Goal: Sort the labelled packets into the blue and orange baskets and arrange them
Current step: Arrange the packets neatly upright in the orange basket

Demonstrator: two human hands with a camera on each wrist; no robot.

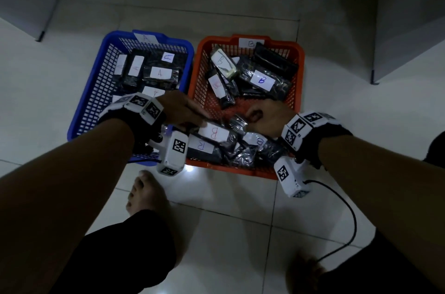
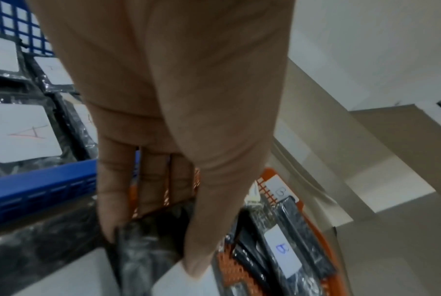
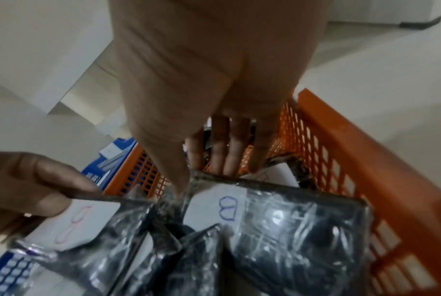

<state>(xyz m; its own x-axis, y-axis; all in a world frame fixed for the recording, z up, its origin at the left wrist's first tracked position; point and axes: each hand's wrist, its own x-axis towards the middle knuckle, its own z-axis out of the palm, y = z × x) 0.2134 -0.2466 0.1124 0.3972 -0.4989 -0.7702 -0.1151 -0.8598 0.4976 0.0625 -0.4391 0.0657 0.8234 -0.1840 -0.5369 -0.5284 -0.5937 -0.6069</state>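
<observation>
Left hand [image 1: 183, 110] pinches a red-B packet [image 1: 214, 133], right hand [image 1: 267, 116] pinches a blue-B packet [image 3: 277, 216]; lower packets hidden.

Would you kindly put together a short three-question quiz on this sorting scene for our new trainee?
1. True or false: the packets in the blue basket carry labels marked A.
2. Which basket are both hands working in? (a) blue (b) orange (c) neither
3. Fill in: the packet that the left hand pinches by its edge bears a red letter ___.

Key
1. True: the A-labelled packets lie in it.
2. (b): the left hand and the right hand are both over the near end of the orange basket.
3. B: it is the red-B packet, and the right hand grips a blue-B packet beside it.
</observation>
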